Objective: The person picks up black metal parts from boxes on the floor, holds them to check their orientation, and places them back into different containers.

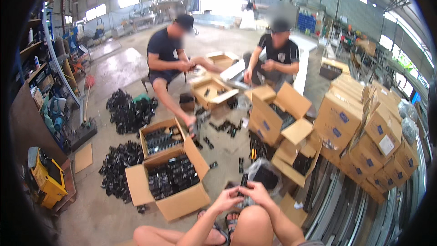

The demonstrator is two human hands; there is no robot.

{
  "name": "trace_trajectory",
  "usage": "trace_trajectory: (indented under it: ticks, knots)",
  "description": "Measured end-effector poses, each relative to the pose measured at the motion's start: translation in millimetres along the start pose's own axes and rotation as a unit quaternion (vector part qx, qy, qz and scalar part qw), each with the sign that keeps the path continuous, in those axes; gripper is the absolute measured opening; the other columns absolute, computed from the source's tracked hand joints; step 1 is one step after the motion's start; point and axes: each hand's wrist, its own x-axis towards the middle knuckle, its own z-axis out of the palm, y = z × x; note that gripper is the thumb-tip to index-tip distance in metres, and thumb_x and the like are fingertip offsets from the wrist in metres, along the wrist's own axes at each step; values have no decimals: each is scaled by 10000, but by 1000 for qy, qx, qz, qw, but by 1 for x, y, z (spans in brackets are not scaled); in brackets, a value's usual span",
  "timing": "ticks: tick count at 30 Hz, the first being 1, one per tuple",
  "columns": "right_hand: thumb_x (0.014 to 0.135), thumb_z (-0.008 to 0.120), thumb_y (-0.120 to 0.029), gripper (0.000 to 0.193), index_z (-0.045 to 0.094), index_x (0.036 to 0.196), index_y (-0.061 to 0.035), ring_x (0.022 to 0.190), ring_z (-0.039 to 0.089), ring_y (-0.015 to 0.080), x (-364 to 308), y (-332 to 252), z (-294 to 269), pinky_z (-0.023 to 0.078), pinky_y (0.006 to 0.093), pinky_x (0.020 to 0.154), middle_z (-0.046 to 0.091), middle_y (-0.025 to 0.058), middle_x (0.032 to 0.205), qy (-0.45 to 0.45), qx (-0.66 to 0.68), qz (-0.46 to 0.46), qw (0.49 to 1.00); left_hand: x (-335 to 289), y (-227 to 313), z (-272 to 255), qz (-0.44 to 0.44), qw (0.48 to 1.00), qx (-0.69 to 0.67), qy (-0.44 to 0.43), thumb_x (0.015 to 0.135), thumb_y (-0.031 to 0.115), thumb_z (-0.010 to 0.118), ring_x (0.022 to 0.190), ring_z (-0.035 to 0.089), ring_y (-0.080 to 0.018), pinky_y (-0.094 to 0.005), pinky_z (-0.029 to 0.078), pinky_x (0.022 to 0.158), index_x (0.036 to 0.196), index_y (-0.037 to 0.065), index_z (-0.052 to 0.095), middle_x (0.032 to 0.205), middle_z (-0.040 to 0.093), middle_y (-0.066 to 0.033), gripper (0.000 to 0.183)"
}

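Note:
My left hand [226,200] and my right hand [257,194] meet just above my knees, their fingertips closed together around a small black part [244,181]. Its upper end sticks up past my fingers; the rest is covered by them, so its exact kind does not show. Right beyond my hands lies a clear plastic bag [275,176] with black contents. To the left of my hands stands an open cardboard box [176,204] packed with black parts. Behind it, a second open box [142,136] holds rows of similar dark pieces.
Heaps of black parts [119,168] lie on the floor at left. Two people [161,48] [284,51] sit opposite, handling small things among open boxes [214,93]. Stacked cartons [339,114] and long metal profiles [339,200] fill the right. A yellow case [48,184] stands far left.

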Motion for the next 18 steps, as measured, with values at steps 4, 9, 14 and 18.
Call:
trace_trajectory:
  ticks: [4, 9, 14, 18]
  knots:
    - [910, 702, -125, 213, 699, 1072, 14, 851, 622, 100, -13, -26, 1, 529, 301, 765, 723, 38, 961, -23, 124, 7, 992, -10, -1, 8, -38, 992, -109, 54, 850, -9, 735, 1028, 634, -149, -293, 536, 877, 1461, -38, 423, 1204, 667, -117, 686]
    - [888, 729, -124, 285, 688, 1135, 11, 895, 657, 106, -17, -15, 3, 539, 291, 786, 717, 50, 995, -55, 237, 32, 969, -21, 14, 9, -55, 985, -157, 37, 863, -34, 712, 1017, 646, -143, -285, 546, 858, 1468, -28, 418, 1188, 675, -137, 672]
    - [900, 719, -120, 308, 675, 1179, 5, 900, 652, 107, -23, -25, 2, 539, 292, 797, 717, 48, 1004, -53, 221, 35, 973, -23, 15, 6, -71, 984, -161, 39, 863, -28, 718, 1024, 648, -147, -299, 541, 877, 1452, -58, 410, 1181, 678, -153, 666]
    - [903, 715, -124, 321, 669, 1194, 4, 888, 642, 103, -21, -15, 5, 534, 293, 799, 712, 44, 1009, -57, 227, 45, 971, -21, 10, 9, -70, 987, -135, 53, 846, -23, 741, 1040, 648, -157, -303, 536, 893, 1446, -71, 405, 1181, 681, -146, 689]
